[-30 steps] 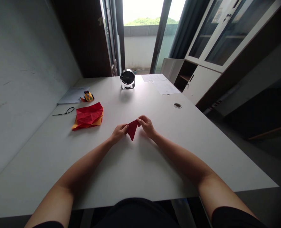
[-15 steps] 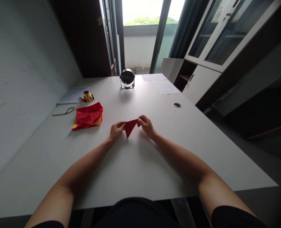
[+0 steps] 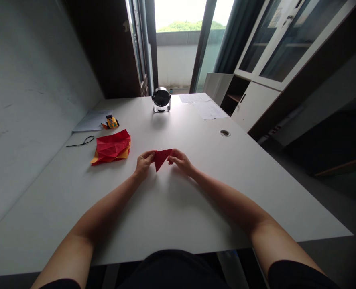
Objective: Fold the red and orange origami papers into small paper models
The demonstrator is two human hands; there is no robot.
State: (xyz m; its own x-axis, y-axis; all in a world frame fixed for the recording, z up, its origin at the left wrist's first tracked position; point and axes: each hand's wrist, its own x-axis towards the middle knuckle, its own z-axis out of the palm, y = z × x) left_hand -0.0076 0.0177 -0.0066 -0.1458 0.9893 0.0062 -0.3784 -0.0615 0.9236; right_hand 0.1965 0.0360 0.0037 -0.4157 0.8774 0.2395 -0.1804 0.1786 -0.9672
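Red folded triangle (image 3: 162, 159) located to the right of the creased red and orange sheets (image 3: 113, 146), with one point directed toward the wearer; contact of that point with the white counter (image 3: 165, 216) cannot be determined. Left hand (image 3: 143, 162): fingers (image 3: 150, 154) closed in a pinch on the triangle's left corner. Right hand (image 3: 180, 161): fingers partly curled at the opposite corner; firm hold cannot be confirmed. Black looped tie (image 3: 86, 141) lies left of the sheets; yellow item (image 3: 112, 121) sits just beyond them.
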